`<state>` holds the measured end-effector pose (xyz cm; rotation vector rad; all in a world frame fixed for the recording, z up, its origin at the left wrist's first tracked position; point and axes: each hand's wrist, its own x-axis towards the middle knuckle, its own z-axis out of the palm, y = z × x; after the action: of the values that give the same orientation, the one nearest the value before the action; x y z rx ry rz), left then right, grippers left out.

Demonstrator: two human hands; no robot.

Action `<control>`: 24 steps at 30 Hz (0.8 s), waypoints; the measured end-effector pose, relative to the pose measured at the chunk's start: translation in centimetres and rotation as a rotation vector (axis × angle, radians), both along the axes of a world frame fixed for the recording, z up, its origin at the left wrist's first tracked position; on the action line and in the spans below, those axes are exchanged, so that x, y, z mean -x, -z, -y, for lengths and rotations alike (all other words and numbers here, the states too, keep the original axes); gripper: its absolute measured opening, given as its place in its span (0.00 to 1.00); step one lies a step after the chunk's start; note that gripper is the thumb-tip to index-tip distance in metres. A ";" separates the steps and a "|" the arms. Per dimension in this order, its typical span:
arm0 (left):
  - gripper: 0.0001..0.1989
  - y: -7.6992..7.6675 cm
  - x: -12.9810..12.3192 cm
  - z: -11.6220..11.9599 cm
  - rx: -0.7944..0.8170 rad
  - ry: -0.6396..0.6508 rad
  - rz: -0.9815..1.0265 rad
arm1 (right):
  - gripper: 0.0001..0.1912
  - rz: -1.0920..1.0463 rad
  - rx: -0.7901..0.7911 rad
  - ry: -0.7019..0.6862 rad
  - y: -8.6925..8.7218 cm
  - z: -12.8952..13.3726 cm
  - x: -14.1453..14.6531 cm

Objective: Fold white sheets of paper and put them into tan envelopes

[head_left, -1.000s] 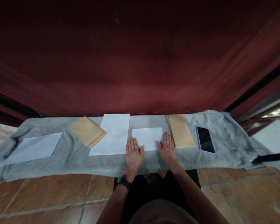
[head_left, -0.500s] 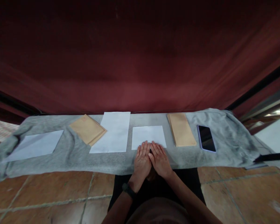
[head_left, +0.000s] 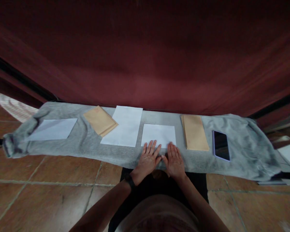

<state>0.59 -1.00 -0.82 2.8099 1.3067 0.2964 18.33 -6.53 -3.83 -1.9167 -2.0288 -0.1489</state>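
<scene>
A white sheet of paper [head_left: 159,132], folded or cut to a smaller size, lies flat in front of me on the grey cloth. My left hand [head_left: 148,158] rests palm down with fingers spread, its fingertips on the sheet's near edge. Beside it, my right hand [head_left: 175,160] lies flat too, fingertips over the near right part of the same sheet. The thumbs point toward each other and almost meet. Neither hand grips anything. Left of this paper is a larger white sheet [head_left: 127,125], partly under a stack of brown envelopes [head_left: 99,119].
More brown envelopes [head_left: 196,132] lie stacked to the right, then a phone [head_left: 221,145] with a dark screen. Another white sheet [head_left: 54,129] is at the far left. Grey cloth [head_left: 87,149] covers the narrow table. A dark red curtain [head_left: 145,64] hangs behind it.
My hands have moved apart from being side by side, and the left fingers have spread. The view has shifted and tilted slightly. The papers, envelopes and phone keep their arrangement.
</scene>
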 end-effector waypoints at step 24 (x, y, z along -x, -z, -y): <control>0.28 -0.4 -0.4 0.0 0.029 0.035 -0.052 | 0.30 -0.137 0.088 -0.146 -2.0 -3.1 0.6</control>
<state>0.96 -0.99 -0.41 2.8317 1.2590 0.2039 17.69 -3.46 -1.82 -1.7681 -2.1033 0.1066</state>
